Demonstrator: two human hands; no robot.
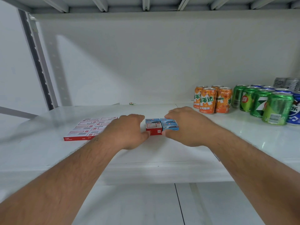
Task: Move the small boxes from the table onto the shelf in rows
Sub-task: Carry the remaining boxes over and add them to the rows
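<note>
White shelf [211, 143] carries the small boxes [161, 126], clustered mid-shelf between both hands: left hand [129, 132] and right hand [186, 125] press their sides, fingers curled. Uneven squeezing could skew the row or topple the flat red boxes [87, 129] nearby.

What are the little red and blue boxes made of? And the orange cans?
The small boxes between the left hand and right hand look like thin printed cardboard: sharp folded edges, flat faces, matte colour with labels. The orange cans look like metal, probably aluminium: silvery rims on top and shiny, glinting printed sides.
</note>
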